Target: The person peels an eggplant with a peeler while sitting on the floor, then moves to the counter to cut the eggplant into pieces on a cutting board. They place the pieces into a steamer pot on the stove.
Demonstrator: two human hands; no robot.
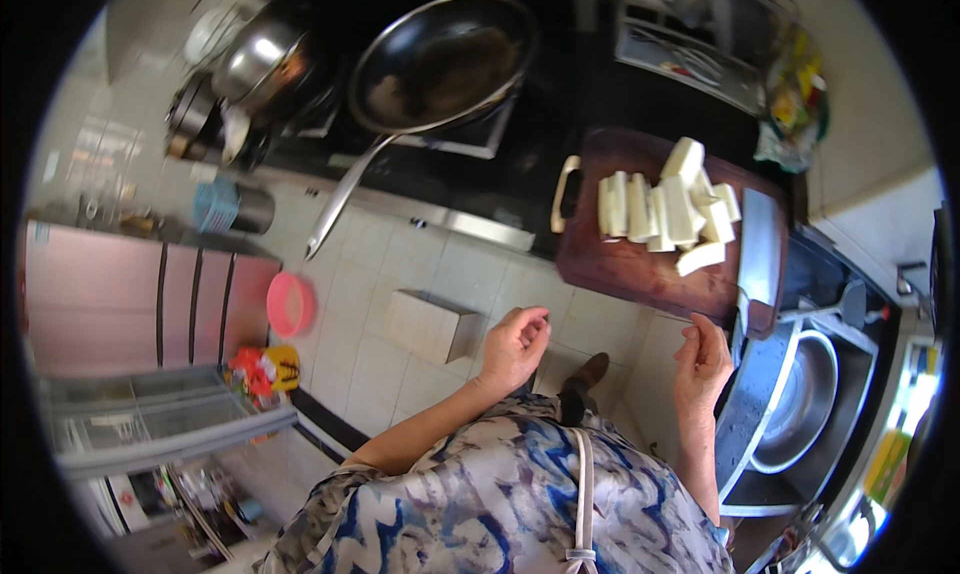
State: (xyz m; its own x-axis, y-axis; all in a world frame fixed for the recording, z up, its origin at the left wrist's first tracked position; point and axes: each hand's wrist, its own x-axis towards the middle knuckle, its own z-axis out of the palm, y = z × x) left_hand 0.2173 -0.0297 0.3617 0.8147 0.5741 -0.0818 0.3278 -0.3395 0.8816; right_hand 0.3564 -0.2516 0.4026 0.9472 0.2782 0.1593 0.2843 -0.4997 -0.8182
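Observation:
My left hand (516,350) hangs in front of my body over the floor, empty, its fingers loosely curled and a little apart from the thumb. Empty too, my right hand (703,364) is raised just below the near edge of a dark wooden cutting board (622,266), fingers bent. Thick pale sticks of a peeled vegetable (679,206) lie piled on the board. Along its right side rests a cleaver (759,236) with a broad blade, its handle end pointing towards me, near my right hand. I cannot tell the vegetable's exact kind.
A frying pan (442,63) sits on the stove, its long metal handle jutting over the counter edge. To the right, a sink (840,454) holds a metal basin (799,401). On the floor are a box-like block (424,322) and a pink bucket (291,304). An open refrigerator (172,431) stands left.

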